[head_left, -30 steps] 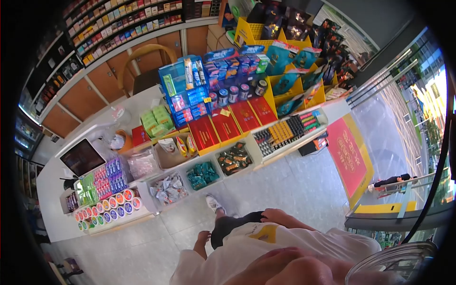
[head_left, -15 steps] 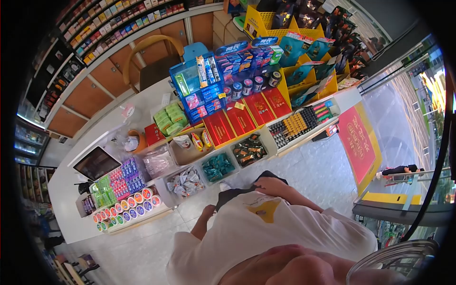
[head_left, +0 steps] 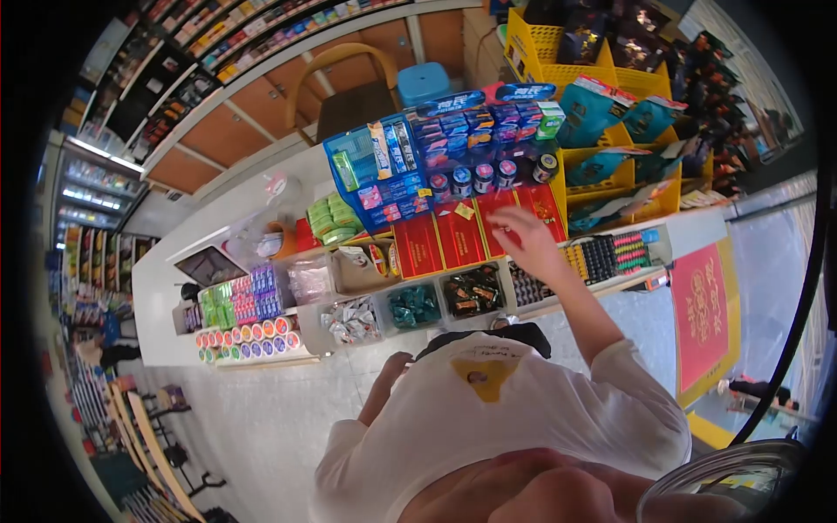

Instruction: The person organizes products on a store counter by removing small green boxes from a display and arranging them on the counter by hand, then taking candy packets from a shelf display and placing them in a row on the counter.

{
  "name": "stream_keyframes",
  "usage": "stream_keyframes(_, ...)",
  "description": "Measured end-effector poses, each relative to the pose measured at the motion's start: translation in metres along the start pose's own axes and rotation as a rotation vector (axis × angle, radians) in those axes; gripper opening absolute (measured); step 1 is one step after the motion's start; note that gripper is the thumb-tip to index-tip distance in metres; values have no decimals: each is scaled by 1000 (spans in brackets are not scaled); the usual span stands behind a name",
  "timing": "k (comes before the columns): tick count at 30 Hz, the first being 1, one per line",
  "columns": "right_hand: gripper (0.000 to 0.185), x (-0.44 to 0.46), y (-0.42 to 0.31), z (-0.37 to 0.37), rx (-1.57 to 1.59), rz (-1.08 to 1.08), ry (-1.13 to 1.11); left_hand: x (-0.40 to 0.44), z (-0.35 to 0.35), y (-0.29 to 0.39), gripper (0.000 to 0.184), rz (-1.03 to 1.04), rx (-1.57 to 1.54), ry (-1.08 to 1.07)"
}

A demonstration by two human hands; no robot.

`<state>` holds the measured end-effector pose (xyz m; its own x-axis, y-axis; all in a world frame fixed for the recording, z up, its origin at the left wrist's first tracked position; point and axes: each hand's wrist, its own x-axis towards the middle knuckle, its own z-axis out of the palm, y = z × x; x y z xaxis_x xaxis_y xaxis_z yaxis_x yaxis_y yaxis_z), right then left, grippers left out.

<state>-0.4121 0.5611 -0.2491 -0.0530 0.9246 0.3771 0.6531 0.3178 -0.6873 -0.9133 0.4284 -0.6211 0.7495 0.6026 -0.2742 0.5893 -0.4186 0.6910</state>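
My right hand (head_left: 525, 244) is stretched out over the counter with its fingers apart and nothing held in them. Beneath and beside it lie flat red boxes (head_left: 459, 237) with gold lettering, set in a row. Whether the fingertips touch a box, I cannot tell. Just behind the boxes stand several small round tubs (head_left: 484, 178), below a blue rack of gum packs (head_left: 375, 157). My left hand (head_left: 395, 366) hangs low at my side near the dark shorts, loosely open and holding nothing visible.
Along the counter's front edge are bins of wrapped sweets (head_left: 413, 307), stacked round tubs (head_left: 248, 340) and a rack of small coloured items (head_left: 602, 259). A yellow display (head_left: 610, 166) with teal bags rises at the right. Behind the counter are a wooden chair (head_left: 349, 109) and a blue stool (head_left: 423, 84).
My right hand has risen from my waist and reached forward over the red boxes. My left hand stays low at my side. The view has shifted, so the counter sits further right.
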Motion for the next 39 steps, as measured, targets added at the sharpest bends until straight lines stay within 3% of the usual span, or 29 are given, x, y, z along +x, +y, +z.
stream_keyframes(1, 28, 19, 8, -6, -51, -62, 15, 6, -6, 28, 25, -220, -302, -13)
stream_keyframes(4, 39, 76, 27, -16, -162, -191, 24, 17, -4, 71, 25, 105, 66, 128)
stream_keyframes(7, 49, 126, 41, -4, -199, -227, -21, 44, 5, 127, 21, -934, -1125, 222)
stream_keyframes(10, 56, 156, 47, 21, -234, -237, -98, 69, -8, 187, 18, -888, -1263, 322)
stream_keyframes(13, 60, 173, 55, 46, -274, -232, -156, 84, 7, 213, 19, -538, -1064, 319)
stream_keyframes(16, 58, 180, 51, 57, -382, -146, -247, 104, -44, 262, 20, -644, -1404, 223)
stream_keyframes(19, 59, 185, 47, 57, -401, -178, -238, 111, -68, 255, 22, -540, -1475, 183)
stream_keyframes(23, 59, 190, 34, 55, -484, -111, -335, 110, -103, 217, 29, -336, -1301, 269)
stream_keyframes(27, 63, 197, 35, 57, -522, -81, -368, 110, -146, 207, 28, -310, -1302, 333)
stream_keyframes(33, 71, 197, 28, 49, -536, -132, -373, 121, -177, 210, 35, -281, -1237, 213)
stream_keyframes(39, 76, 180, 8, 23, -452, -143, -205, 122, -186, 224, 33, -205, -1226, 118)
